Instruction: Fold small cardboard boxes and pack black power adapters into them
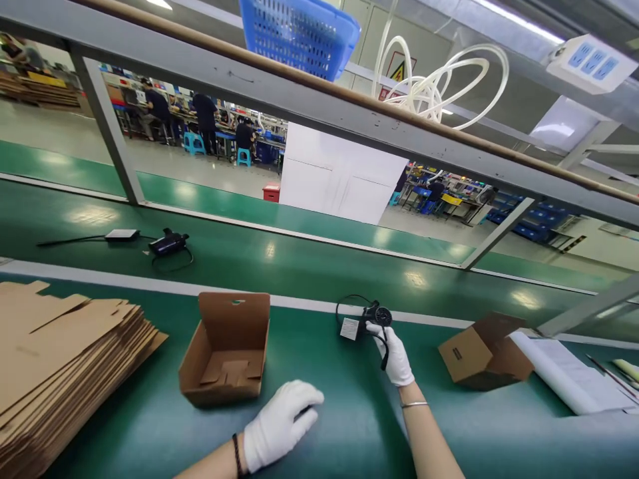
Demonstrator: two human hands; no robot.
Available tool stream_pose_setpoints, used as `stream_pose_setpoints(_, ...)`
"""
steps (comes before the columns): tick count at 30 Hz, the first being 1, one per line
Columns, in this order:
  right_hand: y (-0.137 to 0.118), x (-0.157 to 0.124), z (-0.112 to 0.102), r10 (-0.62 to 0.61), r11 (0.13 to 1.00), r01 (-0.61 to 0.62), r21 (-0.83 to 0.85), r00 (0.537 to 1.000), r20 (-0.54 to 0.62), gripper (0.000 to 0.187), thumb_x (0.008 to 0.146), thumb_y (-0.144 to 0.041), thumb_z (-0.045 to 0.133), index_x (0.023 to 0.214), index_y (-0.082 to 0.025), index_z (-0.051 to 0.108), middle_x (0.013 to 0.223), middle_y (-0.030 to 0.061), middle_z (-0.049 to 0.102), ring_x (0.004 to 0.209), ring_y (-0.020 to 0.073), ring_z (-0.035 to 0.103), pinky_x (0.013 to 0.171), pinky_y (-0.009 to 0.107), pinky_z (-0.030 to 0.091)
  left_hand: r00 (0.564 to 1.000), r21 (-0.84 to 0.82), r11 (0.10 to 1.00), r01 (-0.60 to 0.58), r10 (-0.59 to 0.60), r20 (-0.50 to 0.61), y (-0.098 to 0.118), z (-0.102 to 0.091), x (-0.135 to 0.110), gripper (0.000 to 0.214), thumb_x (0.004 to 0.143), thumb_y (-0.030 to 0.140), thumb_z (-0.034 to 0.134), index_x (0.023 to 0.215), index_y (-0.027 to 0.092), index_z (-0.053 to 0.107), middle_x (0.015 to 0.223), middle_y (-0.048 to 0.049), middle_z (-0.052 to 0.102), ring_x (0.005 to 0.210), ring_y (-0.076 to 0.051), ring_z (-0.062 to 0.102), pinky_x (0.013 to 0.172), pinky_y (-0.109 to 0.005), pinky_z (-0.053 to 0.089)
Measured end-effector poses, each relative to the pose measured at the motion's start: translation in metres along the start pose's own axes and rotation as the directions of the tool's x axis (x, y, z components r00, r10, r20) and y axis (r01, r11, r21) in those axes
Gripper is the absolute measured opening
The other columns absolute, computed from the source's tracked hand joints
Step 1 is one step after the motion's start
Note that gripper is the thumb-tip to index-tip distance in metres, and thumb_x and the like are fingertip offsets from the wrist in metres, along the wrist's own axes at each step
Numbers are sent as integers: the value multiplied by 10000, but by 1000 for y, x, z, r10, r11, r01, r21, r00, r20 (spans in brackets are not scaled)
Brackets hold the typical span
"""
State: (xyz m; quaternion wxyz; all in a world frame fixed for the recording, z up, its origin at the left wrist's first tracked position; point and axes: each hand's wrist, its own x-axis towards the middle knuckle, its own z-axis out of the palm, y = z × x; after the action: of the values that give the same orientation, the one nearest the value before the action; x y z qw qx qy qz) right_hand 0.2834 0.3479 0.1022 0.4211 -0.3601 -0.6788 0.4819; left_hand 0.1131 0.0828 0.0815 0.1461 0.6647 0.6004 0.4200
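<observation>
Black corded device with a round ribbed face: held in the white-gloved right hand, over the green work surface, near its white strip. White-gloved left hand: fingers loosely parted, just beside an open brown cardboard box.

Two corded devices, two open boxes, one blue basket.

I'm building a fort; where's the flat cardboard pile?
In the head view, the cardboard pile lies at the lower left, beside an open brown box.
</observation>
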Motion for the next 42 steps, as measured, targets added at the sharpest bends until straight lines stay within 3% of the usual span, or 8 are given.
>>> stream_pose_setpoints(6,-46,-48,24,-169,964,184,-190,981,92,519,899,-640,428,675,-212,617,693,50,638,695,195,593,746,341,493,942,-443,868,224,-309,-129,29,-4,27,259,849,317,601,1084,239,680,1183,-74,673,1138,-238,581,1068,-398,409)
stream_pose_setpoints(13,-88,-98,62,-234,930,260,261,964,-126,403,971,-490,433,659,-234,437,747,23,565,761,174,607,758,330,525,821,-820,269,505,-443,360,44,-6,47,713,793,771,496,905,88,665,900,-148,681,752,-204,651,753,-376,513)
stream_pose_setpoints(17,-108,-143,81,-217,844,268,465,963,-160,373,980,-419,459,666,-224,501,841,44,591,850,186,619,822,361,529,891,-928,-148,343,-261,371,65,-9,42,701,748,745,612,1109,144,638,1113,-119,653,901,-164,635,832,-289,484)
stream_pose_setpoints(20,-115,-168,80,-299,834,279,477,954,-36,429,985,-449,442,622,-225,486,810,41,572,804,192,610,759,353,541,924,-948,-265,178,-285,253,85,-19,42,697,690,721,697,1129,184,630,1125,-92,647,997,-183,606,913,-300,473)
stream_pose_setpoints(26,-118,-179,56,-391,890,445,-100,857,337,272,936,-488,529,805,-266,615,785,29,629,665,187,619,578,291,525,938,-994,-108,-14,-346,24,105,-43,36,590,618,571,819,1031,204,611,1024,-48,633,1060,-238,601,1069,-445,409)
stream_pose_setpoints(30,-123,-166,44,-494,628,633,-452,774,396,207,936,-431,524,814,-297,625,741,0,663,519,168,567,444,276,413,949,-995,73,-74,-303,-93,104,-56,25,551,669,366,806,1124,202,542,1011,-59,640,985,-245,639,975,-485,479)
stream_pose_setpoints(35,-155,-141,23,-650,378,744,-551,637,414,189,903,-387,594,753,-305,675,605,19,611,567,197,529,589,320,440,894,-789,568,-233,-194,-403,91,-79,3,807,574,155,852,1211,299,378,1031,-23,611,840,-180,651,752,-338,543)
stream_pose_setpoints(42,-217,-124,53,-639,496,849,-181,498,586,188,908,-443,621,914,-300,743,621,-7,571,548,134,517,507,252,389,949,-693,690,209,-315,-26,94,-122,-16,767,511,212,882,1140,208,442,978,-5,594,876,-187,622,796,-343,523)
